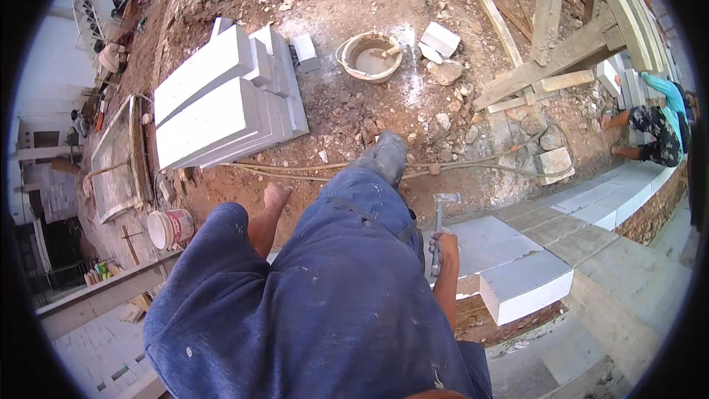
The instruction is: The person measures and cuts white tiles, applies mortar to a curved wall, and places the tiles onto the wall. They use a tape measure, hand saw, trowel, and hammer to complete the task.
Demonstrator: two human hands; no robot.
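My right hand (445,244) is closed round the handle of a hammer (439,216), whose metal head points up and away from me. Beside that hand runs a low wall of pale blocks (491,240), and one loose white block (526,284) lies on top of it. My left hand (277,196) hangs at my left side over the dirt, its fingers loosely apart and nothing visible in them. Ahead of it stands a stack of white blocks (210,103). My dusty boot (385,157) is on the ground between the stack and the wall.
A mortar bucket (371,58) with a tool in it stands ahead, near broken block pieces (441,38). A hose (473,165) crosses the dirt. Timber props (550,66) lean at the right, near another person (657,114). A white bucket (170,229) sits left.
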